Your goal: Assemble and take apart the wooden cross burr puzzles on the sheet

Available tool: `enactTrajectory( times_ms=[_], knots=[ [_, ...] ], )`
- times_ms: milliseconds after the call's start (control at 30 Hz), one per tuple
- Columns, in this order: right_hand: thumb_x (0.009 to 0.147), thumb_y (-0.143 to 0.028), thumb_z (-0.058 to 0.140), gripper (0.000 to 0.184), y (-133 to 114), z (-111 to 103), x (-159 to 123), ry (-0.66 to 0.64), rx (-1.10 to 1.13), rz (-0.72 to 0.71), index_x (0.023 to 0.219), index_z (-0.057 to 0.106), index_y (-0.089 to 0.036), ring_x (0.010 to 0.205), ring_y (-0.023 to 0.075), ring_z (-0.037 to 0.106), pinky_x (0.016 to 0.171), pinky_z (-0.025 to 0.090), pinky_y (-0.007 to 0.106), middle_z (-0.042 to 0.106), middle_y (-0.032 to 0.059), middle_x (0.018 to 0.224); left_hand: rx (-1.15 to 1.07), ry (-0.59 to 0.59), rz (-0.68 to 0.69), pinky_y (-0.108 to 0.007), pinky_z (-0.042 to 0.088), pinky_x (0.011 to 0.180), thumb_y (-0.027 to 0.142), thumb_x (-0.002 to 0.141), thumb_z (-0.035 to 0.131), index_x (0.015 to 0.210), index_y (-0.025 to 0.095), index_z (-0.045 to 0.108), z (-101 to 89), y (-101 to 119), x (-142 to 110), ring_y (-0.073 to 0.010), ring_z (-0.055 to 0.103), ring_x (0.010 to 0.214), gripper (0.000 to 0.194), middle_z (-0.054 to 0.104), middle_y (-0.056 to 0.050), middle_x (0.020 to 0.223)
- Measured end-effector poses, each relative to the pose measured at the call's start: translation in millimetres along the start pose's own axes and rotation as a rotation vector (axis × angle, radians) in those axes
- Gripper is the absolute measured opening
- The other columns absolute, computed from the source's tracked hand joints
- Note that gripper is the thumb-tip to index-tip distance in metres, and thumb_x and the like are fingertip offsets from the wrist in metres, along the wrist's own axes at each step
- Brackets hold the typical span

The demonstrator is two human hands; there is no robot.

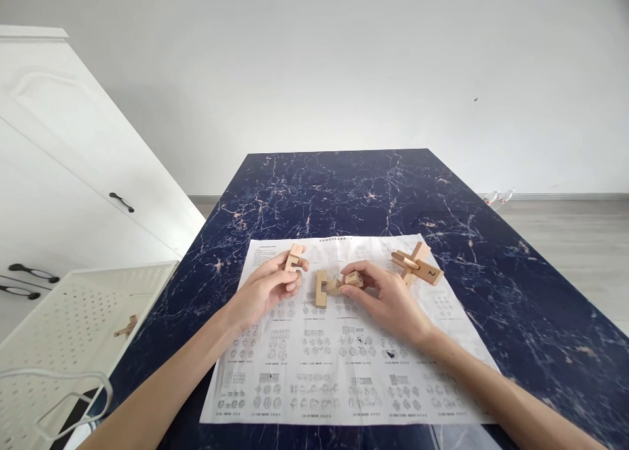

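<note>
My left hand (pixel 272 281) is closed round a notched wooden puzzle piece (pixel 293 257), held over the printed sheet. Between the thumb and fingers of my right hand (pixel 381 293) is another wooden puzzle piece (pixel 352 279) with dark marks on its end. A C-shaped wooden piece (pixel 320 289) lies on the paper between my hands. Beside it is a small wooden piece (pixel 333 286), close to my right fingertips; whether it joins the held one I cannot tell. An interlocked wooden cross (pixel 417 265) marked "2" rests just beyond my right hand.
The instruction sheet (pixel 314 365), covered in small diagrams, lies on a dark blue marbled table (pixel 324 194). At left are a perforated white surface (pixel 39 352) bearing a small wooden cross (pixel 126 327), a white cable (pixel 105 388) and a white cabinet (pixel 63 155).
</note>
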State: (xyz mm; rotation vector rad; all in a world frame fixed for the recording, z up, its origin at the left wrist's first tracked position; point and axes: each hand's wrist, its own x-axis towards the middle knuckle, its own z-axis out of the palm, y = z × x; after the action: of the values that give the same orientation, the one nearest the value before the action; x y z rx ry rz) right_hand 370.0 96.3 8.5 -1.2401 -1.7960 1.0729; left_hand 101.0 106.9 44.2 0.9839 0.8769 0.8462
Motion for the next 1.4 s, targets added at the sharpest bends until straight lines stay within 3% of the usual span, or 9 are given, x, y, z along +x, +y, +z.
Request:
enactTrajectory(
  times_ms=[167, 367, 600, 733, 900, 1067, 1267, 1400],
  knots=[
    [0.096, -0.047, 0.072, 0.025, 0.4, 0.0, -1.9, 0.021, 0.036, 0.015, 0.107, 0.07, -0.025, 0.074, 0.0208, 0.068, 0.065, 0.056, 0.034, 0.074, 0.003, 0.084, -0.03, -0.082, 0.04, -0.032, 0.043, 0.072, 0.033, 0.102, 0.072, 0.134, 0.02, 0.066, 1.8, -0.4, -1.9, -0.0124, 0.057, 0.076, 0.036, 0.064, -0.01, 0.119],
    [0.099, -0.051, 0.067, 0.029, -1.1, -1.7, 0.2, 0.086, 0.028, -0.025, 0.092, 0.065, -0.023, 0.064, 0.0158, 0.052, 0.059, 0.046, 0.031, 0.062, -0.0004, 0.074, 0.071, -0.185, 0.023, -0.034, 0.043, 0.071, 0.04, 0.11, 0.058, 0.132, 0.016, 0.063, 1.1, -3.2, -2.1, -0.0138, 0.062, 0.07, 0.032, 0.067, -0.009, 0.11],
    [0.109, -0.051, 0.052, 0.032, -6.0, -2.0, -3.2, -0.022, 0.142, 0.0, 0.117, 0.064, -0.023, 0.06, 0.0152, 0.045, 0.058, 0.04, 0.031, 0.051, -0.004, 0.07, 0.024, -0.094, 0.012, -0.033, 0.039, 0.074, 0.029, 0.109, 0.06, 0.13, 0.02, 0.061, 8.9, -5.8, -4.0, -0.0107, 0.05, 0.072, 0.023, 0.062, -0.008, 0.118],
    [0.11, -0.05, 0.052, 0.037, -3.1, -2.4, -3.5, -0.078, 0.261, 0.003, 0.137, 0.057, -0.023, 0.063, 0.0162, 0.051, 0.062, 0.045, 0.033, 0.059, -0.0019, 0.077, -0.042, -0.097, 0.01, -0.035, 0.04, 0.077, 0.023, 0.107, 0.061, 0.141, 0.023, 0.054, 14.1, -8.8, -5.6, -0.0132, 0.054, 0.078, 0.035, 0.062, -0.008, 0.121],
    [0.11, -0.05, 0.056, 0.034, 1.9, -2.0, -1.5, -0.129, 0.388, -0.006, 0.131, 0.058, -0.024, 0.063, 0.0159, 0.057, 0.06, 0.049, 0.032, 0.069, 0.0008, 0.081, -0.055, -0.134, -0.018, -0.037, 0.04, 0.079, 0.023, 0.108, 0.059, 0.16, 0.027, 0.037, 18.2, -11.1, -7.3, -0.0157, 0.06, 0.079, 0.056, 0.062, -0.005, 0.108],
    [0.108, -0.045, 0.06, 0.027, -0.1, 0.7, -2.9, -0.066, 0.331, -0.092, 0.123, 0.067, -0.024, 0.068, 0.0155, 0.059, 0.063, 0.049, 0.031, 0.068, 0.0007, 0.084, -0.05, -0.218, -0.022, -0.037, 0.041, 0.079, 0.026, 0.11, 0.058, 0.16, 0.026, 0.038, 23.9, -16.0, -10.1, -0.0166, 0.059, 0.081, 0.053, 0.062, -0.002, 0.097],
    [0.109, -0.04, 0.058, 0.023, -10.0, -0.8, -6.9, -0.065, 0.293, -0.148, 0.124, 0.067, -0.025, 0.078, 0.0171, 0.067, 0.071, 0.053, 0.033, 0.071, 0.001, 0.088, -0.1, -0.298, -0.04, -0.039, 0.047, 0.082, 0.027, 0.11, 0.06, 0.16, 0.031, 0.038, 33.8, -24.3, -15.5, -0.0163, 0.066, 0.084, 0.055, 0.06, -0.005, 0.117],
    [0.108, -0.038, 0.061, 0.021, -13.0, 2.2, -10.1, -0.046, 0.245, -0.142, 0.124, 0.062, -0.024, 0.081, 0.019, 0.072, 0.075, 0.056, 0.035, 0.076, 0.0036, 0.094, -0.063, -0.338, -0.052, -0.042, 0.049, 0.089, 0.031, 0.112, 0.057, 0.164, 0.033, 0.029, 35.7, -25.0, -18.7, -0.0185, 0.071, 0.09, 0.059, 0.065, -0.005, 0.113]
  ],
)
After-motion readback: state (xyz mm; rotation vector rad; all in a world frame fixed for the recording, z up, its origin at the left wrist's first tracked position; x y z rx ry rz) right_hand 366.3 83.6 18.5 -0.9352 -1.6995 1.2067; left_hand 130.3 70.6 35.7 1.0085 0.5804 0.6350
